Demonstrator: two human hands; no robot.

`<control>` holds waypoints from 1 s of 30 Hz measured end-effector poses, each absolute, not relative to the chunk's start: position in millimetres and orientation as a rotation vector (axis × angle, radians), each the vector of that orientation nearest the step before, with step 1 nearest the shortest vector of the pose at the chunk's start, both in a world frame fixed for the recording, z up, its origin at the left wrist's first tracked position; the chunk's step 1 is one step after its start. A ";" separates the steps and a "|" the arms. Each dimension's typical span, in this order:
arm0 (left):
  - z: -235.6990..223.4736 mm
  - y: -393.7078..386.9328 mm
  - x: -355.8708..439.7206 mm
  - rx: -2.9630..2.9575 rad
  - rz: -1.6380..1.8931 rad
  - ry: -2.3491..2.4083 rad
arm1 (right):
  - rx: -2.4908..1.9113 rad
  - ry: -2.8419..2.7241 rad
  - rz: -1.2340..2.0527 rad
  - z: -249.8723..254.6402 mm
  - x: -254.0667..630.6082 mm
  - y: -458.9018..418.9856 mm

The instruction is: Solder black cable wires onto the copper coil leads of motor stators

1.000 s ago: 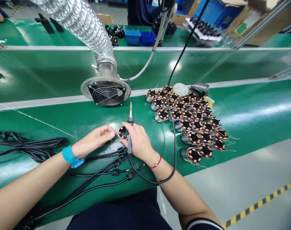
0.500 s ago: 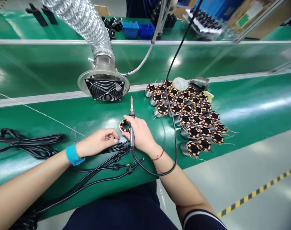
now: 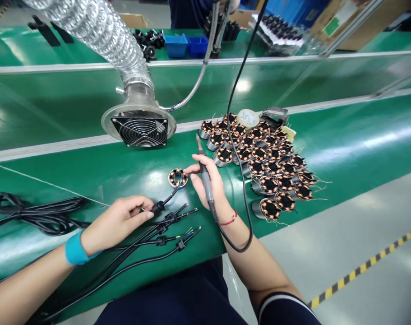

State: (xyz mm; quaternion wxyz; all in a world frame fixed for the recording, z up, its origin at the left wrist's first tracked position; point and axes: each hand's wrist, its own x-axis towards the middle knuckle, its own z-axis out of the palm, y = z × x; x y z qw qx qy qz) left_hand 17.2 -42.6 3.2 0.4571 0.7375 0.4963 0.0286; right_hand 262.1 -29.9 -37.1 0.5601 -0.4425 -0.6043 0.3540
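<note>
My left hand (image 3: 129,215) is closed on a black power cable (image 3: 159,206) near its strain relief. The cable's stripped end, with thin coloured wires, reaches into a motor stator (image 3: 178,178) with copper windings on the green bench. A soldering iron (image 3: 206,183) lies in the grip of my right hand (image 3: 210,185), its tip pointing up and away from the stator. The index finger of that hand is stretched to the stator's right rim and seems to touch it. Below the stator, several more black cables (image 3: 161,241) lie with bared ends.
Several stators (image 3: 269,185) stand grouped at the right, beside a round, tape-like roll (image 3: 247,118). A fume extractor fan (image 3: 142,132) hangs behind the work spot. Coiled cable (image 3: 39,210) lies at left. Blue bins (image 3: 176,45) stand on the far bench, where another person is partly visible.
My left hand has taken hold of a cable, and its wire end is now at the stator. My right hand has shifted right with the soldering iron, uncovering the stator.
</note>
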 end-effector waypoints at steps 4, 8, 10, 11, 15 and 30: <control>1.4 -42.4 8.6 1.767 0.157 1.186 | -0.828 -1.254 1.163 -37.2 249.8 -34.3; 0.7 -42.8 12.5 1.763 0.192 1.167 | -0.709 -1.164 1.320 -33.5 244.8 -39.1; 0.2 -43.1 15.0 1.758 0.204 1.200 | -0.692 -1.130 1.365 -31.1 245.7 -39.9; 0.1 -43.0 15.7 1.761 0.203 1.214 | -0.690 -1.120 1.376 -30.2 246.5 -39.9; 5.3 -38.1 14.2 1.820 0.279 1.240 | -0.724 -1.098 1.378 -28.8 248.7 -38.3; 31.6 -25.0 87.3 1.191 0.683 1.192 | -0.707 -1.087 1.393 -29.0 239.4 -44.7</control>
